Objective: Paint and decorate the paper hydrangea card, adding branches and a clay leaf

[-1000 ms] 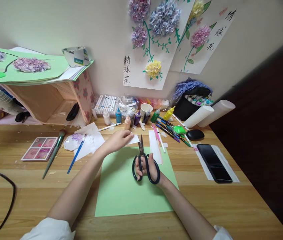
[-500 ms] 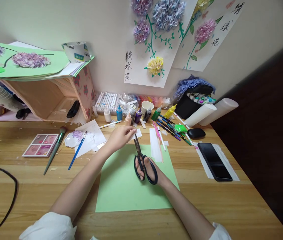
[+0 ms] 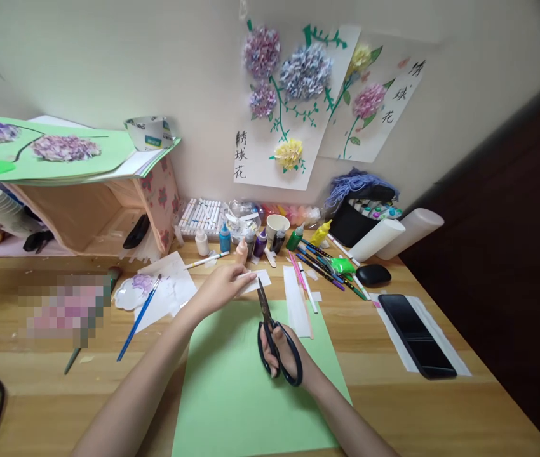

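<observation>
My left hand (image 3: 222, 289) pinches a small piece of white paper (image 3: 261, 278) between thumb and fingers, above the far edge of a light green sheet (image 3: 232, 387). In my right hand (image 3: 285, 352) is a pair of black-handled scissors (image 3: 265, 307), with fingers and thumb through the loops. The blades point away from me and look nearly closed, their tips at the white paper. Whether they touch it I cannot tell. A white paper strip (image 3: 295, 301) lies on the green sheet's far right part.
Several paint bottles (image 3: 260, 244) stand behind the hands beside a paper cup (image 3: 277, 226). Pens (image 3: 322, 266) lie to the right, near a phone (image 3: 415, 333). A blue paintbrush (image 3: 139, 317) rests at left. A pink box (image 3: 155, 209) stands back left; flower pictures (image 3: 274, 174) hang on the wall.
The camera has tilted up, so everything sits lower in view. Both hands keep their grips, and more of the white paper shows beside the left fingers.
</observation>
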The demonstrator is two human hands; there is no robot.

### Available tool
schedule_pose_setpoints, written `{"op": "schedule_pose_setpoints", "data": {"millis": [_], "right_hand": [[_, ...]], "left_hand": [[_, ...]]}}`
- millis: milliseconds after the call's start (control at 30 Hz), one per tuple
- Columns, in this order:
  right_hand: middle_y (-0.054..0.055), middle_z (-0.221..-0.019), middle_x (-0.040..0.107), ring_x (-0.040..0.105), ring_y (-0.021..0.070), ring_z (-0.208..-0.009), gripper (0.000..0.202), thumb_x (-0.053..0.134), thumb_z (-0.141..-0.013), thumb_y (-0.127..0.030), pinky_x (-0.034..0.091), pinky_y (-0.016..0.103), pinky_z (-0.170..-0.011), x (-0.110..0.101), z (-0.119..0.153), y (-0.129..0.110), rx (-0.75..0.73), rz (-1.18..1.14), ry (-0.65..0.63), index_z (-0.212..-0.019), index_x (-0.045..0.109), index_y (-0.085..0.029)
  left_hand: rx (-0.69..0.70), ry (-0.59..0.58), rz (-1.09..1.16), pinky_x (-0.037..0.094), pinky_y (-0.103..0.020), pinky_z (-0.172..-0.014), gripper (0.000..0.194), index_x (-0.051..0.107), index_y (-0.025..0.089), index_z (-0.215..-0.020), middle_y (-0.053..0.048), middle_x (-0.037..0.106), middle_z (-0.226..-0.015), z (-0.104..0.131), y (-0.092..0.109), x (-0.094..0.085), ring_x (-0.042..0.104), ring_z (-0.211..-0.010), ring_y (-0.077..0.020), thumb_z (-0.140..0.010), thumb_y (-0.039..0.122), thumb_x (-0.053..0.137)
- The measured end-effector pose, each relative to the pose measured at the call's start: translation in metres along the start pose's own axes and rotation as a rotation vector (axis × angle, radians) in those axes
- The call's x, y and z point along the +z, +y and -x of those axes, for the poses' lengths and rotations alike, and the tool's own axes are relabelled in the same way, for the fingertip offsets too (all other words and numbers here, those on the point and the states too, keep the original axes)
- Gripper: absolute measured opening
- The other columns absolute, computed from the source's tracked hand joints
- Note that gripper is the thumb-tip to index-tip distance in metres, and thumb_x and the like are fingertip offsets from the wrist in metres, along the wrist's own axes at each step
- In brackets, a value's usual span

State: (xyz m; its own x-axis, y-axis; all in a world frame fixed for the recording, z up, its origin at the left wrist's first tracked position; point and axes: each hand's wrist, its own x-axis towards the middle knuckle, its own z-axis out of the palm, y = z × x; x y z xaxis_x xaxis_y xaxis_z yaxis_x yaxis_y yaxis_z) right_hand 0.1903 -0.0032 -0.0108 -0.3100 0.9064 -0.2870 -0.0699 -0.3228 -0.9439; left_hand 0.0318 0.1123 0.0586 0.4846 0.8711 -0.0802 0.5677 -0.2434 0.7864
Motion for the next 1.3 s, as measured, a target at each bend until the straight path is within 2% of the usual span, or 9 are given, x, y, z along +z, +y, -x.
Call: {"op": "schedule_pose_setpoints", "data": {"millis": [233,433,600,767,1000,1300], "right_hand": [[-0.011,-0.038,0.033,0.029,0.0047,-0.029,0.069,0.041,-0.057,-0.089,0.032,0.019,-0.031,0.001,-0.004,0.0,0.03,0.044,0.077,-0.067,0.041,-0.021],[-0.008,-0.043,0.039,0.036,0.0064,-0.034,0.071,0.03,-0.064,-0.089,0.033,0.02,-0.037,0.001,0.003,0.003,0.004,0.058,-0.031,-0.074,0.043,-0.019],[-0.007,-0.048,0.04,0.04,0.0082,-0.04,0.07,0.025,-0.068,-0.087,0.037,0.021,-0.044,0.001,0.006,-0.001,-0.048,0.035,-0.048,-0.077,0.043,-0.02],[-0.007,-0.049,0.041,0.04,0.0081,-0.04,0.072,0.022,-0.067,-0.087,0.038,0.021,-0.043,-0.002,0.007,-0.002,-0.068,0.01,-0.075,-0.078,0.043,-0.019],[-0.008,-0.048,0.041,0.04,0.0076,-0.039,0.071,0.024,-0.068,-0.087,0.038,0.021,-0.044,-0.005,0.005,0.003,-0.063,-0.011,-0.079,-0.077,0.045,-0.019],[-0.009,-0.045,0.037,0.036,0.0066,-0.036,0.068,0.032,-0.065,-0.087,0.037,0.021,-0.04,-0.004,0.004,-0.003,-0.066,-0.003,-0.026,-0.072,0.043,-0.02]], "left_hand": [[0.018,0.011,0.013,0.029,-0.025,-0.056,0.04,0.046,0.018,-0.064,0.002,0.047,-0.061,-0.002,-0.002,0.002,0.044,-0.062,-0.0149,-0.087,0.05,0.039],[0.016,-0.043,0.036,0.027,-0.025,-0.053,0.042,0.039,0.019,-0.06,0.003,0.041,-0.058,0.0,0.002,0.001,0.039,-0.058,-0.013,-0.087,0.05,0.039],[0.042,-0.047,0.001,0.028,-0.025,-0.054,0.044,0.041,0.019,-0.061,0.002,0.043,-0.059,0.005,0.01,-0.001,0.04,-0.058,-0.0132,-0.088,0.053,0.038],[0.076,-0.076,-0.028,0.029,-0.026,-0.056,0.043,0.043,0.018,-0.062,0.002,0.046,-0.06,0.007,0.013,-0.001,0.042,-0.06,-0.0136,-0.089,0.052,0.039],[0.067,-0.081,-0.011,0.029,-0.026,-0.058,0.041,0.043,0.018,-0.064,0.003,0.045,-0.062,0.007,0.013,0.002,0.042,-0.061,-0.0131,-0.09,0.049,0.039],[0.077,-0.081,-0.009,0.029,-0.026,-0.057,0.037,0.043,0.018,-0.064,0.003,0.045,-0.061,0.008,0.015,0.002,0.042,-0.06,-0.0131,-0.091,0.044,0.039]]}}
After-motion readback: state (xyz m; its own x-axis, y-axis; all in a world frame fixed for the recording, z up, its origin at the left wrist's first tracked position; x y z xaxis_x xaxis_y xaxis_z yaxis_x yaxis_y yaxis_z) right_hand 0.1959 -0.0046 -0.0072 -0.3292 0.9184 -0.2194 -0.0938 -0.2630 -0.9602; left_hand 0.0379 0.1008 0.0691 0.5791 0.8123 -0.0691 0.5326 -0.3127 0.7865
